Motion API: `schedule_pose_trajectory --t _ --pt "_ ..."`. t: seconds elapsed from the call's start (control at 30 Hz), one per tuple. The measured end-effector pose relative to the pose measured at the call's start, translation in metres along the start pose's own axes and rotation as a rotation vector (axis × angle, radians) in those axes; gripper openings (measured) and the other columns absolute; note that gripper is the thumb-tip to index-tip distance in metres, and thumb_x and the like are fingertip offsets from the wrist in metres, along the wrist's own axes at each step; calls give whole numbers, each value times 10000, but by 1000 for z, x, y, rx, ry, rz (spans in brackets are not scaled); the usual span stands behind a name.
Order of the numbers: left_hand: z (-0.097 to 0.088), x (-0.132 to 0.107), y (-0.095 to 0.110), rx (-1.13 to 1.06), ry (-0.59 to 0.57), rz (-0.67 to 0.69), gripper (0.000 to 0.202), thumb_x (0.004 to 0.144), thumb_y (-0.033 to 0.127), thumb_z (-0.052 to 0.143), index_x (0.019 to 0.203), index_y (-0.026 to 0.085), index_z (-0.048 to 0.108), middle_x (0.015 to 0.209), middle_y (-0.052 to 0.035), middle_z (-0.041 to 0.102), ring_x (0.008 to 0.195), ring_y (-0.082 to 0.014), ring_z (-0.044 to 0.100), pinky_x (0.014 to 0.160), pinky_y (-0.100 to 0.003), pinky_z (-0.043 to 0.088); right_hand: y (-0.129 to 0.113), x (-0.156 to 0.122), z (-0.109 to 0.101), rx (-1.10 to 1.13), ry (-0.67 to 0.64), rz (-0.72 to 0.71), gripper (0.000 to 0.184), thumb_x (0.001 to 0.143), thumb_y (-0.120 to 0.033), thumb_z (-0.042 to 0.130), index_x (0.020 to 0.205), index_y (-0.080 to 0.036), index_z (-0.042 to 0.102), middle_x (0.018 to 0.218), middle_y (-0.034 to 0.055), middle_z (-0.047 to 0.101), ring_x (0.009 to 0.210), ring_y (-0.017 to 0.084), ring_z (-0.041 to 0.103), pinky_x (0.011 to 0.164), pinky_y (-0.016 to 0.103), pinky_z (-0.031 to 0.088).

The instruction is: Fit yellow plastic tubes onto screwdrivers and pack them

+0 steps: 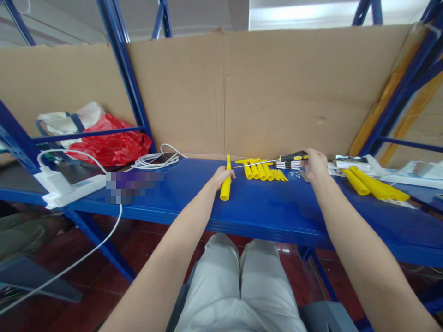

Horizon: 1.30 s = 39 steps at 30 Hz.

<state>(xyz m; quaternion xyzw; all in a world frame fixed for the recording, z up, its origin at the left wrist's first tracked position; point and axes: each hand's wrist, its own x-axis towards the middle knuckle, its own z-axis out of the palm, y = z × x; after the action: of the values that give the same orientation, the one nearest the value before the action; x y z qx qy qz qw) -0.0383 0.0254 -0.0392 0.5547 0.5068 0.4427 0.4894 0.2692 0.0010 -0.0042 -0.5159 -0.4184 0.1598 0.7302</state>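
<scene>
My left hand (222, 175) is closed round a yellow plastic tube (225, 188) with a narrow upper end, held over the blue shelf. In my right hand (315, 163) is a screwdriver (293, 157) with a black and yellow handle. Its long thin shaft points left toward the yellow tube; whether the tip touches it I cannot tell. Between my hands lies a row of several yellow tubes (261, 171), with small pointed yellow pieces (279, 175) at its right end. Small clear bits (295, 174) are scattered near my right hand.
Larger yellow tubes (375, 183) lie at the right beside white packaging (398, 168). At the left are a white power strip (78, 190), a coiled white cable (155, 160) and a red plastic bag (110, 140). A cardboard panel (277, 92) stands behind the blue shelf (173, 196).
</scene>
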Motion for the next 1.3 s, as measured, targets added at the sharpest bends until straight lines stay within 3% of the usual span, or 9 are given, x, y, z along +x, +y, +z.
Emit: schedule_pose_trajectory --t 0.1,0.23,0.37,0.5,0.67,0.9,1.1,1.3 --pt "1 -2 1 39 -33 1 230 563 -11 606 669 175 523 416 46 487 318 -101 430 347 -206 305 -12 -8 3 312 102 206 251 723 -139 653 671 -214 418 613 -47 493 584 106 551 557 209 510" --pt "2 -4 3 69 -88 14 158 596 19 583 611 168 531 421 29 497 328 -96 438 356 -199 309 -20 -20 10 476 106 302 280 720 -62 699 688 -194 455 613 -51 536 583 75 563 593 171 532" --pt "3 -4 2 64 -27 -5 184 611 9 531 550 178 495 385 30 451 313 -95 415 365 -204 303 -20 -27 15 421 82 266 270 768 -98 711 701 -187 465 622 -50 556 571 63 577 570 148 531" --pt "3 -3 1 47 9 -23 193 622 12 502 530 180 475 383 27 441 314 -95 406 374 -214 312 -25 -34 13 229 4 244 261 819 -268 725 782 -204 475 606 -60 559 505 86 588 439 166 498" --pt "3 -2 0 52 6 -35 152 618 24 501 571 169 508 393 37 447 337 -94 411 405 -218 350 -36 -46 9 30 -70 310 263 878 -412 650 922 -216 480 556 -47 568 334 101 487 325 193 392" --pt "3 -5 2 81 14 -35 203 644 24 492 516 180 466 392 29 451 343 -88 407 414 -219 351 -43 -52 11 -14 -102 407 128 941 -344 469 925 -216 469 503 -19 562 303 124 443 294 196 319" --pt "3 -5 2 106 -3 -32 220 658 29 497 499 178 471 389 28 446 341 -91 413 429 -224 364 -37 -57 16 -37 -42 313 226 894 -289 581 732 -214 442 407 -57 445 270 75 316 265 173 214" --pt "2 -3 1 84 -6 -40 190 642 22 505 532 177 488 394 36 447 343 -92 416 424 -218 365 -39 -51 14 141 51 366 164 856 -246 571 752 -213 448 444 -70 426 282 71 318 268 176 206"
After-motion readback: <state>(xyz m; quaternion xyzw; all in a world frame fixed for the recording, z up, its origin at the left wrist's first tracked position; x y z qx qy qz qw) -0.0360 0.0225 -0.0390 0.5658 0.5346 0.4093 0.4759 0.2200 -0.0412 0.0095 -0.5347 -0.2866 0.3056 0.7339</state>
